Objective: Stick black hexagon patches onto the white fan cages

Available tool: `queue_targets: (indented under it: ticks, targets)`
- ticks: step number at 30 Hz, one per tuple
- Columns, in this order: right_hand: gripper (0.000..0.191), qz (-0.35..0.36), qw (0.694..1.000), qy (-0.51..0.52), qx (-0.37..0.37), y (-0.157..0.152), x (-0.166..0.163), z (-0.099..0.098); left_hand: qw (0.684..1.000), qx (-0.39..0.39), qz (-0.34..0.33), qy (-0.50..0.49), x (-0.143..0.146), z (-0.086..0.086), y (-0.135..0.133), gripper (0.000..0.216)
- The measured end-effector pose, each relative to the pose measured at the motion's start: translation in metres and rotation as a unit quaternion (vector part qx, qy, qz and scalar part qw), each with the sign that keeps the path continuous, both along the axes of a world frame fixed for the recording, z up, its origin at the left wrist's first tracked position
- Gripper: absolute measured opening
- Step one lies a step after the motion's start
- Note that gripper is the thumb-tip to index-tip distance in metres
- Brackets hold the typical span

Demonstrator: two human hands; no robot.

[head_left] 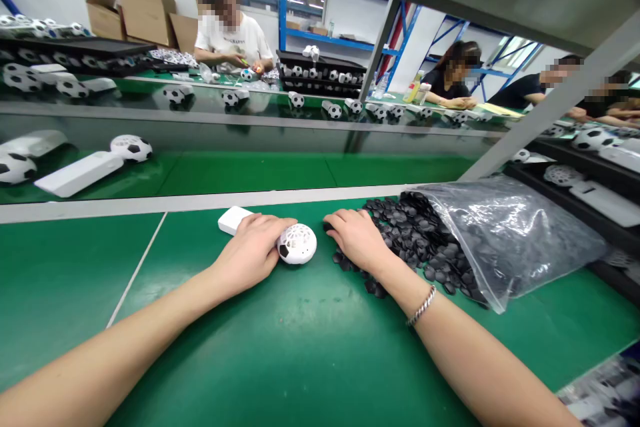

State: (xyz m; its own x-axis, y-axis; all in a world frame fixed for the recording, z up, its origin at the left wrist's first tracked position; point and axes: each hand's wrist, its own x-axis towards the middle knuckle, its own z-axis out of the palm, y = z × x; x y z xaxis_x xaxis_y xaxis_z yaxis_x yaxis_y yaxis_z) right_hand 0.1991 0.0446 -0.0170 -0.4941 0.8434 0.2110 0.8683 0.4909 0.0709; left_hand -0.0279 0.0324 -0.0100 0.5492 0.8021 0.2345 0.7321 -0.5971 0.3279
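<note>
My left hand is closed around the neck of a white soccer-ball-headed device, which lies on the green table. Its round head, with a cut-out web pattern and a black patch, faces up to the right of my fingers. The white handle shows behind my knuckles. At the left edge of a pile of small black plastic pieces, my right hand has its fingers curled, with a black piece at the fingertips. My palm hides part of the pile.
A clear plastic bag spills the black pieces from its mouth. Beyond the pale ledge runs a belt with white devices at left. Black trays with more devices stand at right. Several people sit across the line. A slanted grey post rises at right.
</note>
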Motion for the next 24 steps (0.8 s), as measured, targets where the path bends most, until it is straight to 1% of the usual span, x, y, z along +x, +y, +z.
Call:
queue_targets:
  ticks: [4,7,9,11,14,18,20,22,24]
  targets:
    - [0.016,0.027,0.999,-0.016,0.001,0.002,-0.001,-0.003,1.0,0.006,-0.006,-0.003,0.0,-0.002,0.001,0.049]
    - [0.02,0.018,1.0,-0.012,0.008,0.005,-0.001,-0.005,1.0,0.003,-0.008,-0.009,0.0,-0.002,0.002,0.049]
    - [0.023,0.004,1.0,0.027,0.003,0.006,0.0,-0.007,1.0,-0.002,-0.007,-0.013,-0.001,-0.002,0.002,0.051]
    - [0.028,0.005,0.996,0.091,-0.016,0.007,0.002,-0.007,1.0,-0.007,-0.008,-0.017,-0.001,-0.003,0.003,0.053]
    - [0.025,0.042,0.976,0.202,-0.064,0.004,0.002,-0.002,1.0,-0.009,-0.01,-0.015,-0.003,-0.004,0.005,0.054]
    - [0.011,0.056,0.929,0.345,-0.121,-0.007,-0.004,0.011,1.0,-0.018,0.001,0.0,-0.005,-0.005,0.006,0.055]
    - [0.007,0.062,0.917,0.375,-0.126,-0.014,-0.007,0.017,1.0,-0.028,0.001,0.004,-0.005,-0.004,0.005,0.057]
    - [0.005,0.073,0.913,0.38,-0.124,-0.021,-0.011,0.021,0.999,-0.037,-0.01,0.007,-0.005,-0.001,0.003,0.06]
    - [0.005,0.078,0.906,0.392,-0.141,-0.028,-0.014,0.023,0.999,-0.048,-0.023,0.006,-0.005,0.002,0.001,0.062]
